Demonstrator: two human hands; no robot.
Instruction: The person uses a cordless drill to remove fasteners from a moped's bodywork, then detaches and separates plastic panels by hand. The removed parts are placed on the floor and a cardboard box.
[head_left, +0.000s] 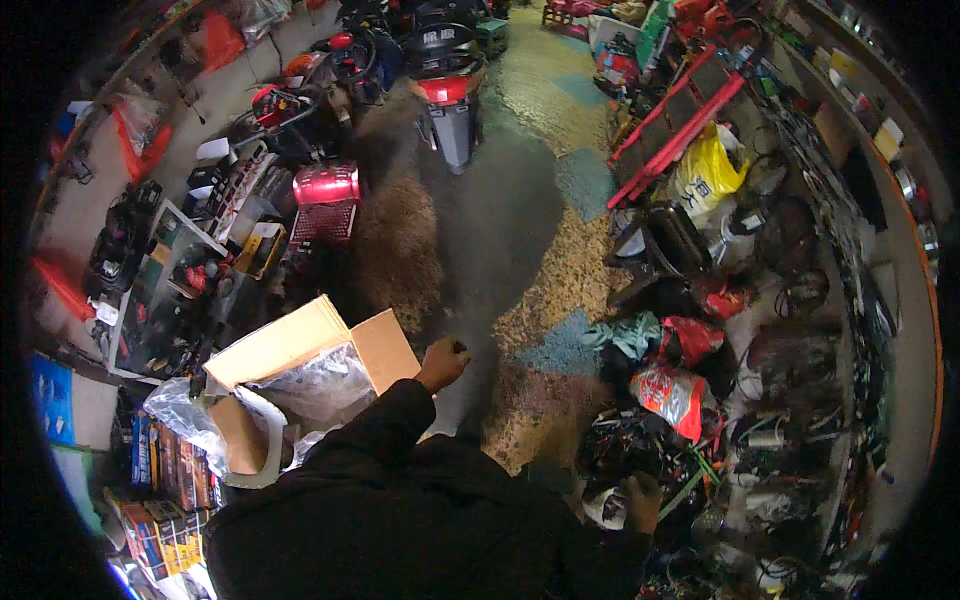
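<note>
My left hand (443, 365) is closed, held out over the floor beside an open cardboard box (275, 345). A small dark spot shows at its curled fingers; what it grips, if anything, I cannot make out. Crumpled clear plastic (330, 380) fills the box and spills over its left side. Lower on the right, my right hand (641, 500) hangs in dim light over a heap of clutter, close to a whitish round object (606, 508). Its fingers are too dark to read. Near that hand lie thin green strips (688, 487) and a red and silver plastic bag (670, 398).
A scooter (447, 100) stands ahead in the aisle. A red metal frame (680, 130) and a yellow bag (710, 170) sit among parts on the right. At left are a glass-topped case (165, 300), a red plastic part (325, 190) and stacked boxes (165, 535).
</note>
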